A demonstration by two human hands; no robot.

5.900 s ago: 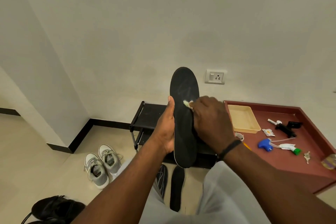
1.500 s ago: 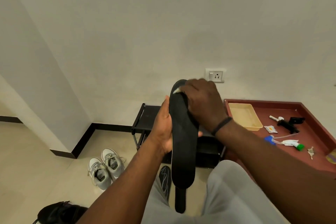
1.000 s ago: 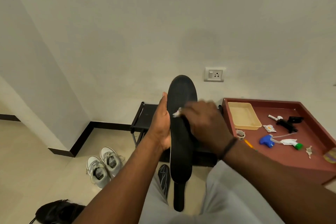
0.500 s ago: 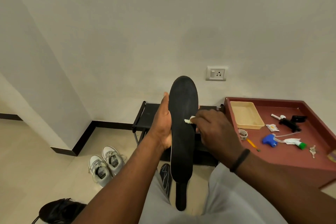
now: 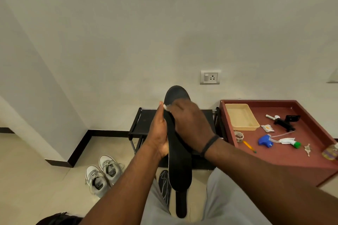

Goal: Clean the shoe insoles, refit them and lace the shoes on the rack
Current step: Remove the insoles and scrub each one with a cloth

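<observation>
Insole [image 5: 180, 166]: light, bendy, we judge (grip mid-edge).
Left hand [image 5: 158, 133]: clamped on its side.
Right hand [image 5: 190, 124]: presses a white wipe [image 5: 165, 106].

Off to the right there's a maroon counter [image 5: 285, 159] with a beige tray [image 5: 241, 118], blue spray nozzle [image 5: 264, 141], pencil [image 5: 249, 146], keys [image 5: 307, 149]. Wall socket [image 5: 210, 77] above.
</observation>
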